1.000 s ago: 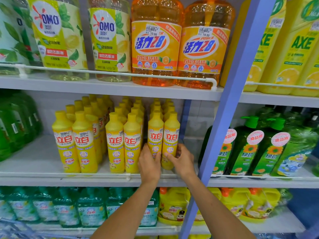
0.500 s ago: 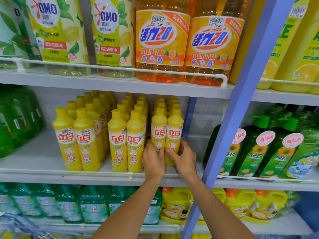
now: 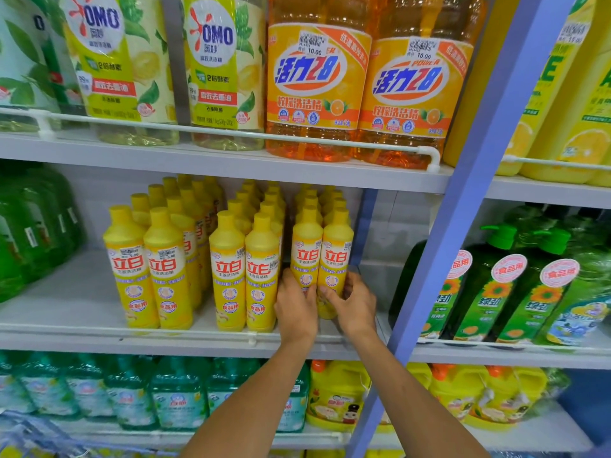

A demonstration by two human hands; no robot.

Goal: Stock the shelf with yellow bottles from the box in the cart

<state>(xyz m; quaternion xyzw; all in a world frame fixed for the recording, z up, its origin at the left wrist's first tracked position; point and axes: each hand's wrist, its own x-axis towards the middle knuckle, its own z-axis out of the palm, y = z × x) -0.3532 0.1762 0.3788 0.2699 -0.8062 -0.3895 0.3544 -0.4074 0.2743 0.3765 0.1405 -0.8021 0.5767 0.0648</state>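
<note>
Several rows of slim yellow bottles with red-lettered labels stand on the middle shelf (image 3: 82, 312). At the front of the rightmost pair of rows stand two yellow bottles, one on the left (image 3: 305, 249) and one on the right (image 3: 335, 252). My left hand (image 3: 295, 309) grips the lower part of the left one. My right hand (image 3: 352, 304) holds the lower part of the right one, fingers curled round it. Both bottles are upright. The box and the cart are out of view.
A blue upright post (image 3: 463, 209) stands just right of my right hand. Large orange jugs (image 3: 314, 87) and OMO bottles (image 3: 215, 67) fill the shelf above behind a white rail. Green pump bottles (image 3: 496, 285) sit to the right, teal bottles (image 3: 175, 391) below.
The camera has moved closer to the shelf. Both hands stay on the two front right bottles, which have slid slightly deeper onto the shelf.
</note>
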